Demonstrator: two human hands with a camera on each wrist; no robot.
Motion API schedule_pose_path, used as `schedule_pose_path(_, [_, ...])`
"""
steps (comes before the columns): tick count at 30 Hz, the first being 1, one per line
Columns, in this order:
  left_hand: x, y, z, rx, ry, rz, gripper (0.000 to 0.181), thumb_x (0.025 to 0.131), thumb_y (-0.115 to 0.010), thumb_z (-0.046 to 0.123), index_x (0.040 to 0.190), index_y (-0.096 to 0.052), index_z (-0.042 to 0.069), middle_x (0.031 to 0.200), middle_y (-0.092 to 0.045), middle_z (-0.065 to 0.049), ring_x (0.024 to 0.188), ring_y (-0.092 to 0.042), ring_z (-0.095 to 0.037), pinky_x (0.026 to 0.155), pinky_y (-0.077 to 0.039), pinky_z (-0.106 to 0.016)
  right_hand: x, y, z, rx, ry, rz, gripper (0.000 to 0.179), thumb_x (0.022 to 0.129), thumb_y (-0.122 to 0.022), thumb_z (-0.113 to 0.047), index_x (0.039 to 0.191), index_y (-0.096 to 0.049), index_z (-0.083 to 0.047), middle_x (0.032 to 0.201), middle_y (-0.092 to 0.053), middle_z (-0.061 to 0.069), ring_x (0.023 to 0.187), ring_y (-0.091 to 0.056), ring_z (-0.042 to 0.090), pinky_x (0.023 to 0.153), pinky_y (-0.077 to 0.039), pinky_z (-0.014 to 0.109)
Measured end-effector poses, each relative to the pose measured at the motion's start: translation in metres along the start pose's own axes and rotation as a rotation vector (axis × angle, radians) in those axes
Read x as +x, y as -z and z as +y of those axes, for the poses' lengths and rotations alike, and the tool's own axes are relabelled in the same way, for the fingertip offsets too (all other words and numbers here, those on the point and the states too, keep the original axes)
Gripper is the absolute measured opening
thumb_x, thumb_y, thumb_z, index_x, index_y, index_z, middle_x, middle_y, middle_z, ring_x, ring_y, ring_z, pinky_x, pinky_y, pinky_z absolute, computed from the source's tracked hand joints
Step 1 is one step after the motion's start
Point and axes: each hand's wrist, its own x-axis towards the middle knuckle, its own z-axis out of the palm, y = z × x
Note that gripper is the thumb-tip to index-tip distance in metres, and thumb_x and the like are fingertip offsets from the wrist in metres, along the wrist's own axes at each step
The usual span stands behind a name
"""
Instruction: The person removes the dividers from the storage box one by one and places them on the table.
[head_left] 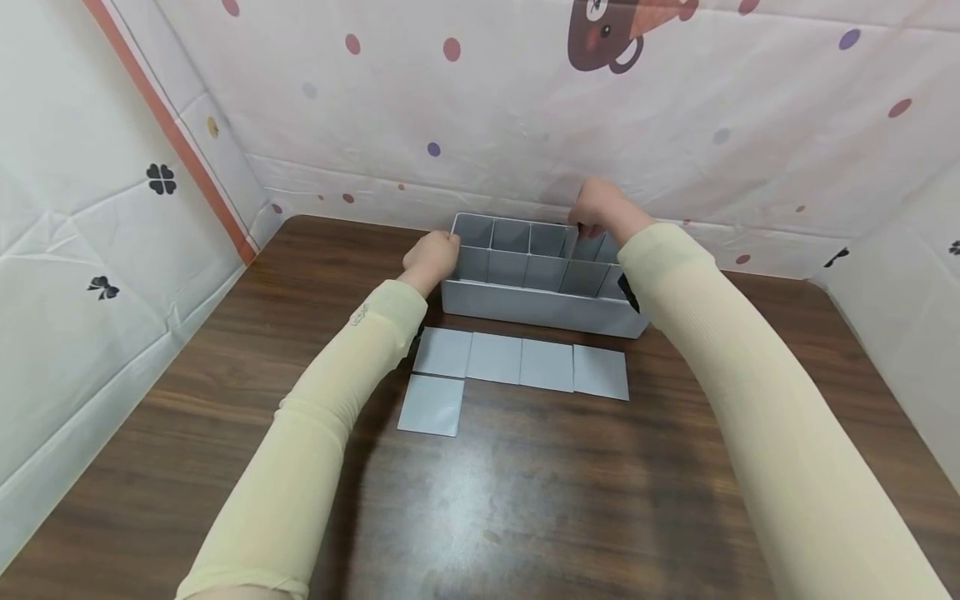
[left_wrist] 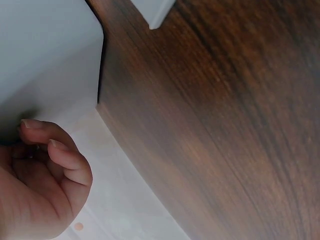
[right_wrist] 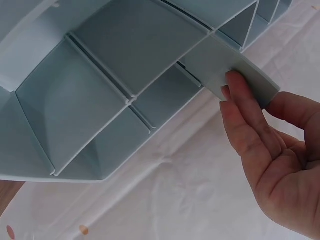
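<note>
A grey divided storage box point(head_left: 525, 308) stands at the back of the table, its two rows of compartments facing up. My left hand point(head_left: 432, 254) grips its left end near the back corner. In the left wrist view, that hand's fingers point(left_wrist: 72, 162) curl beside the box's end wall point(left_wrist: 45, 45), and the thumb is hidden. Over the back row, my right hand point(head_left: 606, 207) pinches a thin grey divider panel point(right_wrist: 212, 62) between thumb and fingers. The panel's upper part sticks out above the neighbouring dividers; its lower part is hidden among them.
In front of the box, several flat square grey panels point(head_left: 493, 358) lie in a row on the dark wooden table point(head_left: 525, 500). Another square panel point(head_left: 431, 406) lies below the row's left end. A patterned white sheet point(head_left: 517, 108) hangs close behind the box.
</note>
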Motion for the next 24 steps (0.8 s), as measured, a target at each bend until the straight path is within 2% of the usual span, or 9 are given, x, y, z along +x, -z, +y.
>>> schedule_pose_path(6, [-0.001,0.000,-0.001,0.004,-0.004,0.005,0.044,0.111,-0.022,0.032,0.076,-0.043,0.015,0.072,-0.044,-0.002,0.066,-0.042,-0.017,0.058,-0.033,-0.028,0.001,0.001,-0.004,0.066,-0.068,0.009,0.026,0.096,-0.051,0.002,0.115,-0.062,0.017,0.056,-0.058,-0.002,0.050,-0.061,0.010,0.061,-0.060,0.026])
schedule_pose_path(10, [-0.001,0.000,-0.001,-0.003,-0.009,0.006,0.044,0.111,-0.023,0.032,0.074,-0.042,0.015,0.069,-0.042,-0.001,0.064,-0.041,-0.017,0.057,-0.032,-0.028,0.002,0.000,-0.006,0.092,-0.120,0.033,0.030,0.095,-0.051,0.005,0.121,-0.058,0.018,0.057,-0.056,0.001,0.048,-0.059,0.008,0.060,-0.060,0.024])
schedule_pose_path(14, [-0.001,-0.001,-0.003,-0.003,-0.009,0.010,0.044,0.111,-0.025,0.032,0.073,-0.042,0.015,0.069,-0.043,-0.002,0.064,-0.041,-0.018,0.058,-0.032,-0.028,0.003,-0.004,-0.007,0.080,-0.127,0.061,0.029,0.094,-0.051,0.007,0.119,-0.058,0.018,0.057,-0.055,0.002,0.045,-0.059,0.008,0.059,-0.060,0.024])
schedule_pose_path(17, [0.000,-0.002,-0.003,-0.003,-0.011,0.006,0.044,0.111,-0.025,0.032,0.074,-0.042,0.015,0.072,-0.044,-0.003,0.065,-0.042,-0.018,0.058,-0.032,-0.029,0.003,-0.004,-0.008,0.060,-0.115,0.100,0.023,0.091,-0.051,0.010,0.111,-0.061,0.016,0.062,-0.057,0.005,0.043,-0.058,0.008,0.055,-0.058,0.023])
schedule_pose_path(20, [0.001,-0.002,-0.002,-0.003,-0.009,0.002,0.044,0.111,-0.025,0.032,0.075,-0.042,0.014,0.074,-0.045,-0.004,0.066,-0.042,-0.018,0.059,-0.033,-0.029,0.001,0.000,-0.011,0.010,-0.109,0.144,0.023,0.091,-0.048,0.011,0.111,-0.060,0.015,0.085,-0.066,0.017,0.045,-0.058,0.009,0.051,-0.055,0.022])
schedule_pose_path(22, [0.002,-0.001,-0.001,-0.005,-0.007,0.000,0.045,0.111,-0.025,0.032,0.074,-0.042,0.014,0.074,-0.044,-0.004,0.066,-0.041,-0.018,0.059,-0.033,-0.029,-0.001,0.004,-0.013,-0.013,-0.109,0.179,0.030,0.094,-0.045,0.008,0.120,-0.058,0.016,0.111,-0.067,0.026,0.064,-0.068,0.017,0.050,-0.055,0.023])
schedule_pose_path(24, [0.002,0.000,-0.001,-0.004,-0.004,0.002,0.045,0.111,-0.025,0.033,0.074,-0.042,0.014,0.074,-0.044,-0.003,0.066,-0.041,-0.018,0.059,-0.033,-0.029,-0.004,0.009,-0.015,-0.025,-0.107,0.204,0.038,0.097,-0.042,0.004,0.131,-0.053,0.016,0.133,-0.060,0.031,0.090,-0.072,0.029,0.051,-0.056,0.025])
